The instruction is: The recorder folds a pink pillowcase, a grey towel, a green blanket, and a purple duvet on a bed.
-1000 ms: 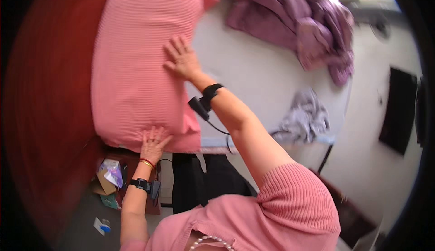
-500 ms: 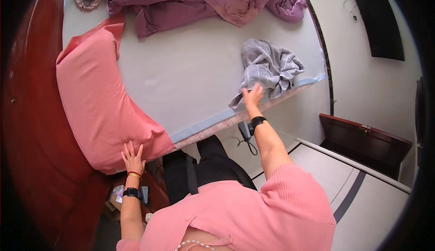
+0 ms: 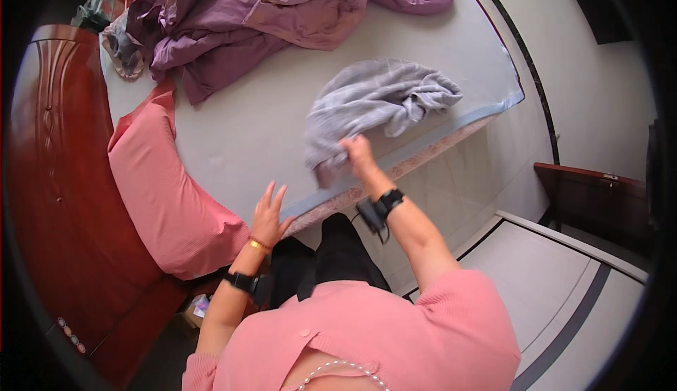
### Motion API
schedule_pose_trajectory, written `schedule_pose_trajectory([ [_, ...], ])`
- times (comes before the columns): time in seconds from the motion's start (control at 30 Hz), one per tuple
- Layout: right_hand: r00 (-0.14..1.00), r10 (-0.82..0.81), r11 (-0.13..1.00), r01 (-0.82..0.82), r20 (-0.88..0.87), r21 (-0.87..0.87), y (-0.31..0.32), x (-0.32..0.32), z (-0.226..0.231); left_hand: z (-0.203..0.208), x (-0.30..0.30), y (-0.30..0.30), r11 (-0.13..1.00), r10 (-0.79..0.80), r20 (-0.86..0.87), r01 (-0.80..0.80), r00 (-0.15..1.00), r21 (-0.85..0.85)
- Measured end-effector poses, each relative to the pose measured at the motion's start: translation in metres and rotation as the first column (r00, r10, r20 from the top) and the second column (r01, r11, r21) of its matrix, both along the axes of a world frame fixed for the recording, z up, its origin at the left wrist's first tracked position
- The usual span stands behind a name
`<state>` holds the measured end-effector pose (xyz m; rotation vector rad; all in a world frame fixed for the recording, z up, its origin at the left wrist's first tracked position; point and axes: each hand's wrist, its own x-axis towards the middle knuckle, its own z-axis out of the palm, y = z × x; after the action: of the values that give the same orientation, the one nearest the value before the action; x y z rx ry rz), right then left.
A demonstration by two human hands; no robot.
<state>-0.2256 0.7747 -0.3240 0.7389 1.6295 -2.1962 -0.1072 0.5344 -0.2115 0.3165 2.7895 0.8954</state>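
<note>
A grey towel [image 3: 374, 98] lies partly bunched on the bed's bare, pale mattress cover [image 3: 254, 133], its near end blurred by motion. My right hand [image 3: 358, 155] grips that near end above the mattress edge. Fingers spread, my left hand [image 3: 269, 215] hovers at the bed's near edge, just right of the pillow, holding nothing. The pillow [image 3: 173, 200], covered in ribbed pink cloth, rests against the headboard side of the bed.
Purple bedding [image 3: 282, 10] is heaped at the far side of the bed. A dark red wooden headboard [image 3: 53, 179] rises at the left. On the right stand a white cabinet top [image 3: 522, 285] and a dark wooden panel [image 3: 592, 200]. A small box [image 3: 195, 310] sits below the pillow.
My right hand has taken hold of the towel and pulled its near end leftward, stretching it out. My left hand has come off the pink pillow and moved right.
</note>
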Motion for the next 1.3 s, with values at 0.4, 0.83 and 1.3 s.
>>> schedule_pose_trajectory([
  [0.4, 0.864, 0.398, 0.912, -0.335, 0.307, -0.239, -0.025, 0.062, 0.028, 0.008, -0.026, -0.054, 0.979, 0.204, -0.054, -0.205, 0.977, 0.001],
  [0.83, 0.832, -0.554, 0.692, 0.479, 0.028, -0.540, 0.026, -0.047, 0.107, 0.176, 0.067, -0.148, 0.693, -0.115, 0.653, -0.411, 0.748, 0.592],
  [1.3, 0.358, -0.022, 0.967, 0.243, -0.934, 0.070, 0.099, -0.112, 0.407, 0.327, -0.005, -0.237, 0.890, 0.175, -0.746, -0.427, 0.643, -0.159],
])
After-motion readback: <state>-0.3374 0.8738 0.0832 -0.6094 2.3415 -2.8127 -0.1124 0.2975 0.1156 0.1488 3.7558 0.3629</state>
